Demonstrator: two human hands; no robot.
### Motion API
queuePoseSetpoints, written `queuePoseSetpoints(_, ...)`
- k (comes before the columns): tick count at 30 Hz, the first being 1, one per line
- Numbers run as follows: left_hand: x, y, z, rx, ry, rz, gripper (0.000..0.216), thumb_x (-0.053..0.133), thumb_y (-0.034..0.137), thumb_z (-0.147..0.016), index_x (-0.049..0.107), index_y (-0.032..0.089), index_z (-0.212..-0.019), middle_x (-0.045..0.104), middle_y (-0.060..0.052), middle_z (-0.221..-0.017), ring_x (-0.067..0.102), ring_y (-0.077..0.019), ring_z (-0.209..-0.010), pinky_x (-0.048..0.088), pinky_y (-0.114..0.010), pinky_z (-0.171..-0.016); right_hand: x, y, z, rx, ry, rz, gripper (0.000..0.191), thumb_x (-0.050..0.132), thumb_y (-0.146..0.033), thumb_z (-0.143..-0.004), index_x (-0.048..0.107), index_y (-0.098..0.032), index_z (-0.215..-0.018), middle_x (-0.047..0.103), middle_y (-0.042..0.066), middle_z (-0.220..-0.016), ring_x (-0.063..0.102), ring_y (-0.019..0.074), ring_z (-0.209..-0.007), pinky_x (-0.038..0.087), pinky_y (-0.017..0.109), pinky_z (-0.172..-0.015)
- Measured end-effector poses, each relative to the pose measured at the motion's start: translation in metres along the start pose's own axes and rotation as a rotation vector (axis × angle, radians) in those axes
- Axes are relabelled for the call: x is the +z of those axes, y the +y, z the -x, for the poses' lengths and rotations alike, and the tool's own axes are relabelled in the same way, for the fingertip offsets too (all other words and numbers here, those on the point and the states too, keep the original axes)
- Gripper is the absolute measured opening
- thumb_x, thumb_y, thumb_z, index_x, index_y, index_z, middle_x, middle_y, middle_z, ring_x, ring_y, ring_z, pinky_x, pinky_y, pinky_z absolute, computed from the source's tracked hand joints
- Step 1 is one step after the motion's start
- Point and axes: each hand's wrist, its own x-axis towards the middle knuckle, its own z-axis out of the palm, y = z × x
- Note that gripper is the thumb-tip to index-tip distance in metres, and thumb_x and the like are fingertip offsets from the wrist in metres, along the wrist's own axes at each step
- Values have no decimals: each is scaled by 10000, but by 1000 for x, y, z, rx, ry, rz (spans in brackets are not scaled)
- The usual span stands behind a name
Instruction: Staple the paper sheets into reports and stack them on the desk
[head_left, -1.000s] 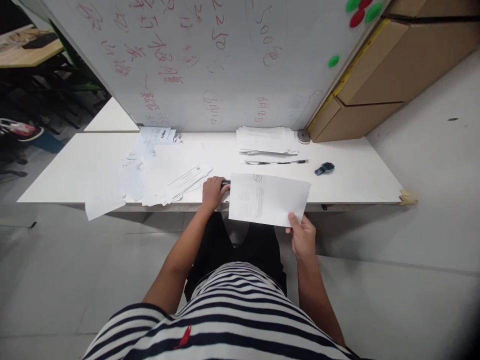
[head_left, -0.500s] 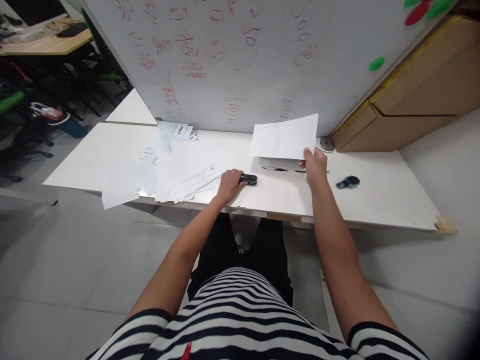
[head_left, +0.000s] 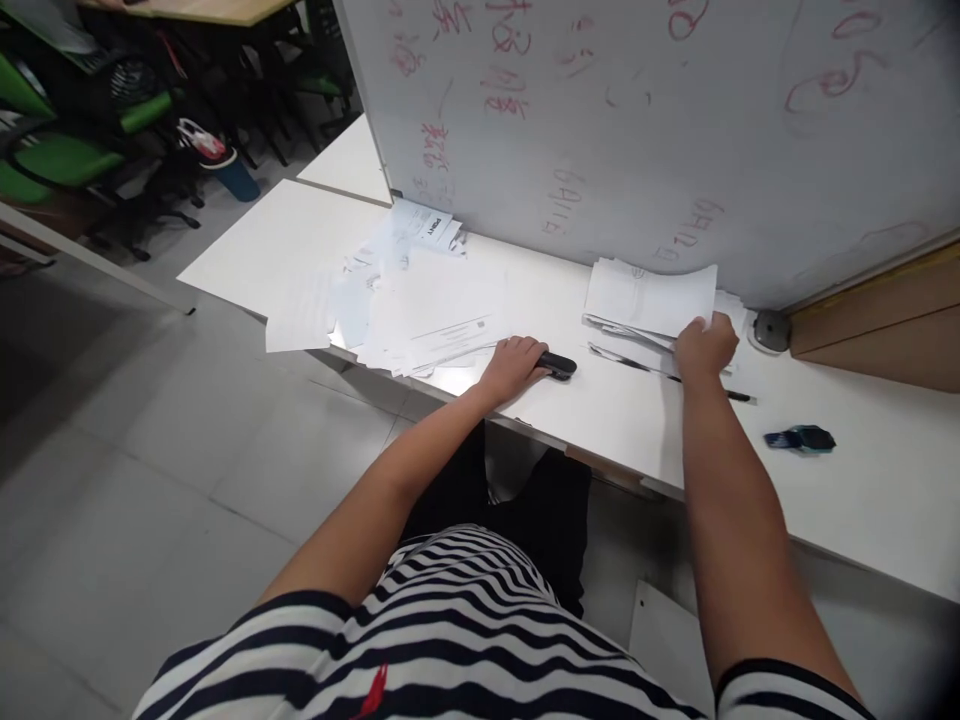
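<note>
My left hand [head_left: 514, 365] rests on the white table [head_left: 600, 410], its fingers closed over a small black stapler [head_left: 559, 366]. My right hand [head_left: 705, 345] reaches to the back of the table and pinches a white sheet [head_left: 649, 298] that lies on top of a paper stack [head_left: 622, 325] by the whiteboard. A black pen [head_left: 637, 364] lies on the table just in front of that stack, under my right wrist.
A loose spread of papers [head_left: 409, 305] covers the table's left part. A small blue-black object [head_left: 801, 438] lies at the right. A whiteboard [head_left: 637, 120] with red writing stands behind the table, cardboard boxes [head_left: 877, 320] at the right, green chairs [head_left: 67, 150] far left.
My right hand has carried the sheet from in front of my body up and back onto the stack by the whiteboard. My left hand stayed on the stapler. The camera has swung left.
</note>
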Motion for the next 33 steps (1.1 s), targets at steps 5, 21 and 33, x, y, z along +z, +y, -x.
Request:
queuePoseSetpoints(5, 2, -1, 0, 12, 11, 15, 357, 453, 437, -932, 507, 205, -1198, 558, -95, -1164, 462, -248, -1050, 320, -373, -882, -7, -18, 22, 161, 90, 23, 617, 415, -142, -881, 227, -52, -1461, 28, 369, -1499, 145, 343, -1421, 245, 510, -990)
queuePoseSetpoints(21, 1, 1, 1, 4, 71, 36, 400, 509, 394, -905, 471, 197, -1251, 547, -115, -1199, 481, -262, -1122, 363, -407, -954, -21, -25, 207, -143, -266, 21, 565, 225, -435, -955, 372, -190, -1443, 223, 147, -1555, 97, 328, -1442, 127, 566, -1114)
queuePoseSetpoints(33, -40, -36, 19, -360, 383, -68, 381, 359, 397, -944, 477, 197, -1247, 466, -147, -1379, 314, -272, -1369, 251, -490, -1087, -24, -27, 205, -142, -266, 9, 566, 210, -427, -957, 355, -198, -1454, 212, 129, -1565, 128, 307, -1440, 95, 544, -1122)
